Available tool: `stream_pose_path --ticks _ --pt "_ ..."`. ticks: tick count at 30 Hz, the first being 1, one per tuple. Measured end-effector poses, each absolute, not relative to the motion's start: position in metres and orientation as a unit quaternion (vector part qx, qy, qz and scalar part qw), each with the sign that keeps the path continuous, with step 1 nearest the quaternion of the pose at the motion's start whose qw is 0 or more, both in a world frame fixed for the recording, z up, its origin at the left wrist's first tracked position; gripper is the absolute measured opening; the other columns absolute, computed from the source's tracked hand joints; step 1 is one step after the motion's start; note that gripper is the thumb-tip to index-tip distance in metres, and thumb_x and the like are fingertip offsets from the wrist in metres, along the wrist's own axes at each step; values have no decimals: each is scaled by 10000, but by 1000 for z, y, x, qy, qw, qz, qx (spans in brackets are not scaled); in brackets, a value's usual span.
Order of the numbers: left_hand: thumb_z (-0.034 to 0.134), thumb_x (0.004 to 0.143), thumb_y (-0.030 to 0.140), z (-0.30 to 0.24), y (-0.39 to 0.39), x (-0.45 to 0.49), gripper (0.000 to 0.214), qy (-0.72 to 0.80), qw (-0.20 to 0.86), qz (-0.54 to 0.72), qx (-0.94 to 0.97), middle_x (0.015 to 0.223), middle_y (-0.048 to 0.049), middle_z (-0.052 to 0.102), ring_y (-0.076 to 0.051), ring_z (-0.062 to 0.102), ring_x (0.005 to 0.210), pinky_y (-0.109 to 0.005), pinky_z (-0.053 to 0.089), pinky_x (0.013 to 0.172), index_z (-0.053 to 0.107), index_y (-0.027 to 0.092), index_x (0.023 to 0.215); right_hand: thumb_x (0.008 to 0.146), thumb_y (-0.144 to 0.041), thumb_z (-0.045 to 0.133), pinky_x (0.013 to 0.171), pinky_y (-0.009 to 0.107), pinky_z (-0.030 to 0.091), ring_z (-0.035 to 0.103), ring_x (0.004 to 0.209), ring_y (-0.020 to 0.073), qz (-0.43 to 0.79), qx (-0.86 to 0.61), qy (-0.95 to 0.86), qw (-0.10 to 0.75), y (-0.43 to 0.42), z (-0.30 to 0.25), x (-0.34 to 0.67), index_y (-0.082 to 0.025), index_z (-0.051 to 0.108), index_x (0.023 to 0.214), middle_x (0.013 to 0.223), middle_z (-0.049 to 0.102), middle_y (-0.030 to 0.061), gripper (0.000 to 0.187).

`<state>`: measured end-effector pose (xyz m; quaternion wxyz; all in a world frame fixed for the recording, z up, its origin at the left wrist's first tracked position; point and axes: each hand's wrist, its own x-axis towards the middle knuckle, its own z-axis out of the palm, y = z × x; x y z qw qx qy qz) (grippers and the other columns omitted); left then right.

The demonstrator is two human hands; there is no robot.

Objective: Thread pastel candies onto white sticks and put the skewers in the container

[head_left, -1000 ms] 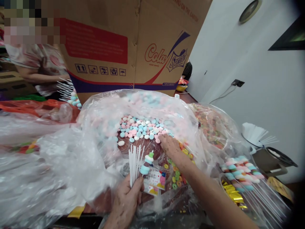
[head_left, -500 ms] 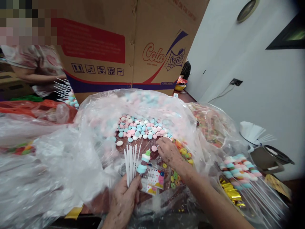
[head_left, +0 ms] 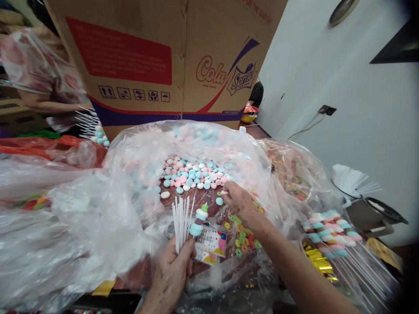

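Low in the head view, my left hand (head_left: 173, 266) is closed around a bundle of white sticks (head_left: 182, 222). One stick in the same grip carries a candy skewer (head_left: 197, 224) of blue, brown, white and green pieces. My right hand (head_left: 237, 198) pinches a pink candy (head_left: 224, 192) at its fingertips, just in front of a heap of pastel candies (head_left: 193, 174). A single blue candy (head_left: 219, 201) lies below those fingers. Ring-shaped gummies (head_left: 244, 237) in green, orange and red lie under my right forearm. Printed cards (head_left: 211, 244) rest beside my left hand.
A large carton (head_left: 144, 56) stands behind the clear plastic bag (head_left: 131, 144). Finished candy skewers (head_left: 330, 233) lie at the right, near gold ties (head_left: 319, 261) and white sticks (head_left: 350, 179). A person (head_left: 49, 83) works at the left behind red plastic (head_left: 59, 150).
My right hand has lifted slightly and closed on a pink candy. A blue candy shows below it, and more ring gummies lie spread out near my forearm. My left hand keeps its grip.
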<state>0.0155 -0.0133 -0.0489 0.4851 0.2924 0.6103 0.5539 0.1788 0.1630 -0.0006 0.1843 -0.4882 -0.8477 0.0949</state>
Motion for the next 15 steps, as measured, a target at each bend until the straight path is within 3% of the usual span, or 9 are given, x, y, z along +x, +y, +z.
stream_pose_path --ticks 8,15 --pt "640 814 521 -56 -13 15 375 613 482 551 296 336 76 447 -85 365 318 -190 271 364 569 204 627 948 -152 468 713 277 365 547 770 181 49 -430 -895 112 160 -21 180 -202 529 801 810 620 41 166" --pt "625 819 500 -51 -14 16 351 619 474 547 305 341 73 456 -84 358 318 -192 253 359 570 207 632 916 -74 514 776 300 405 594 879 223 -47 -426 -901 69 153 -26 173 -179 598 896 903 680 95 135"
